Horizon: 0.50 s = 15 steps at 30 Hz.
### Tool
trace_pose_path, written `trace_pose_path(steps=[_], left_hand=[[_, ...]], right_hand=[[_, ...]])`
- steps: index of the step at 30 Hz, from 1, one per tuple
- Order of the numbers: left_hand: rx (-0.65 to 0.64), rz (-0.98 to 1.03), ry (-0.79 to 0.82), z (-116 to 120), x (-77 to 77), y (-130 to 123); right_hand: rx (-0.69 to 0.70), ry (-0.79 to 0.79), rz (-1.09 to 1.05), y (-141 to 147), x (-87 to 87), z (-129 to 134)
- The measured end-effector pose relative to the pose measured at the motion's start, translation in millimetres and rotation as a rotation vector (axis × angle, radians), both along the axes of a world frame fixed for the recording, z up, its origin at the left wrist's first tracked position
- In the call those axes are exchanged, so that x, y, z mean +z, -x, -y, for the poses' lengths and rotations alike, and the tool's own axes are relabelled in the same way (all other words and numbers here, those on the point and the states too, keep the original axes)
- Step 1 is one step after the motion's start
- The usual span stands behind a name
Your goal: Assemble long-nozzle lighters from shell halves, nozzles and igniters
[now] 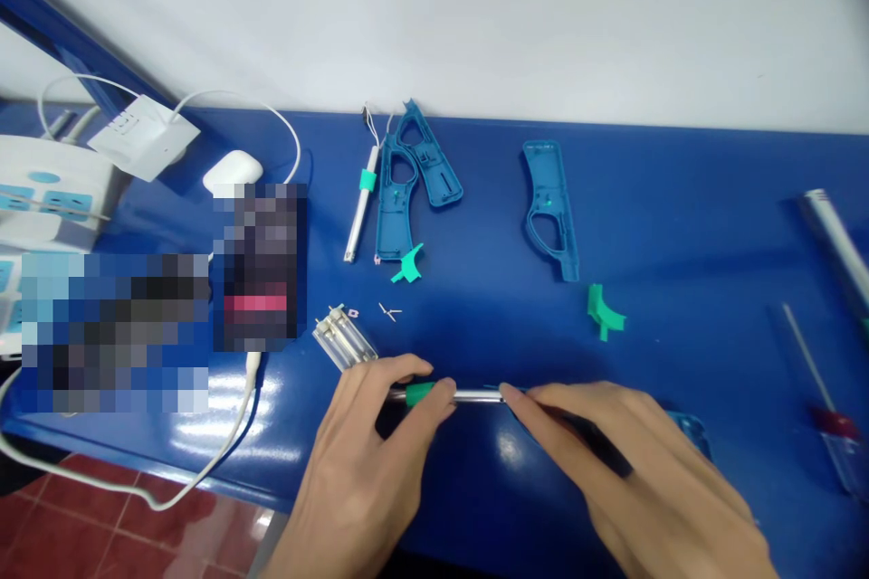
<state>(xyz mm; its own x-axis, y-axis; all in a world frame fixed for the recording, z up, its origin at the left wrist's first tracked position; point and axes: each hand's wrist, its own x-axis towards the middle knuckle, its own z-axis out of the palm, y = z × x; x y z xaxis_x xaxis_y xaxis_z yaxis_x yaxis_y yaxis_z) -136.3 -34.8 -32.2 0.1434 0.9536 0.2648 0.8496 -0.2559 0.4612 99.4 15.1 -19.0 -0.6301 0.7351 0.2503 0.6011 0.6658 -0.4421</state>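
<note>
Near the table's front, my left hand [380, 443] is closed around a silver metal tube [479, 396] with a green band, thumb and fingers pinching it. The tube lies sideways, its bare end pointing right. My right hand [631, 452] is closed on a slim black tool [590, 439], whose exact kind is hidden by the fingers. Its fingertips meet at the tube's right end. Just beyond my left hand lie clear plastic cartridges [345, 336] with metal tips. A blue plastic piece [691, 431] is partly covered by my right hand.
Blue handle shells [395, 217] lie farther back, another shell [549, 185] to their right. A white tube with wires [361, 204], green triggers [410, 264] and tiny metal pins [389, 312] lie around. A screwdriver [835, 425] is at right; a charging cable [253, 371] runs at left.
</note>
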Motion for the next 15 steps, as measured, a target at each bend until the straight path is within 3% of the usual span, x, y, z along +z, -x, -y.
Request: trace_pose_path(steps=[10, 15], left_hand=[[0.032, 0.059, -0.013, -1.8, 3.7, -5.0], [0.048, 0.043, -0.011, -0.9, 3.5, -5.9]], right_hand=[[0.036, -0.011, 0.071, -3.2, -4.2, 1.0], [-0.012, -0.026, 0.098, -2.4, -5.6, 4.0]])
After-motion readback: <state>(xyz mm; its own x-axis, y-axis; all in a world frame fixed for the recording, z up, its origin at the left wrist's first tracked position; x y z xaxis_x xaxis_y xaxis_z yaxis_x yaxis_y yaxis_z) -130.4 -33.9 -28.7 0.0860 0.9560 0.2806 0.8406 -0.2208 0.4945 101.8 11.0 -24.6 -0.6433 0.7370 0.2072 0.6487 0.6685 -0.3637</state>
